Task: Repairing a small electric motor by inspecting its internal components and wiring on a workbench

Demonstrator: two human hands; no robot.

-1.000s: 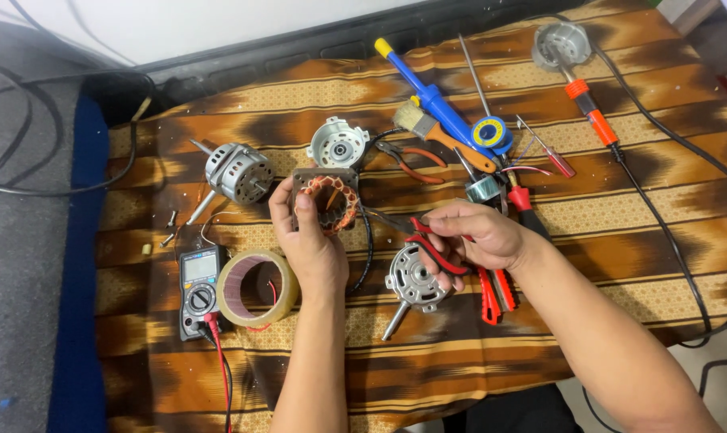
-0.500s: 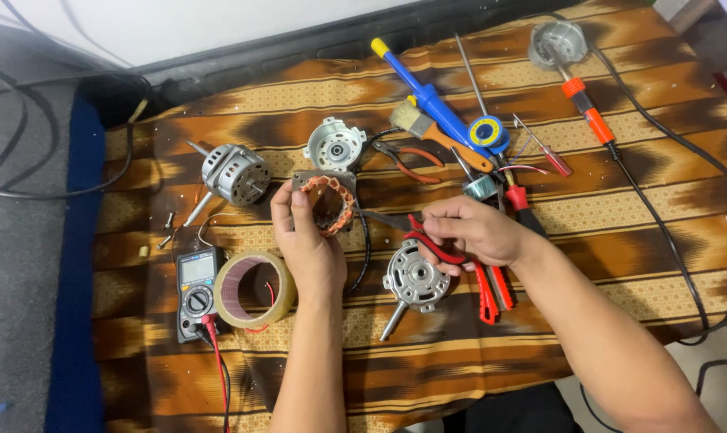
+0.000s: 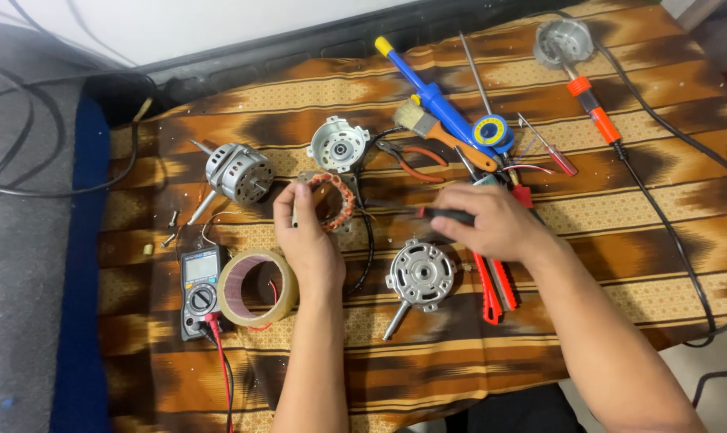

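Left hand (image 3: 311,240): fingers curled, grasping the stator (image 3: 329,200), a ring of copper windings in a steel frame, near the cloth's middle. Right hand (image 3: 492,220): fingers clenched round a black-handled screwdriver (image 3: 416,212), shaft pointing at the stator. Ribbed metal end cap (image 3: 420,275) lies just below.

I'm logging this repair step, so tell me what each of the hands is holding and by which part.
Left hand holds the copper-wound stator by its left rim. Right hand grips a dark-handled tool by its handle, tip toward the stator.
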